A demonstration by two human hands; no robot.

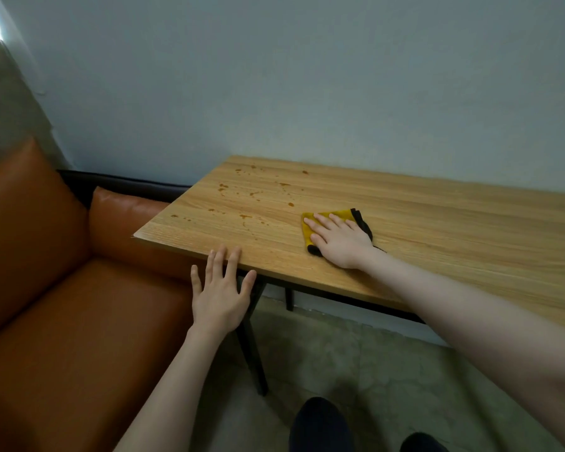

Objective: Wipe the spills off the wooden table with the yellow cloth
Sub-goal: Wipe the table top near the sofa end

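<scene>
right hand [338,241] lies flat, fingers straight, pressing yellow cloth [320,220]; spills [242,197] sit at ten o'clock. advise firm overlapping strokes.

Dim, soft light; wide-angle edge distortion

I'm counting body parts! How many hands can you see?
2. The left hand touches the wooden table at its near edge; the right hand presses flat on the yellow cloth.
</scene>
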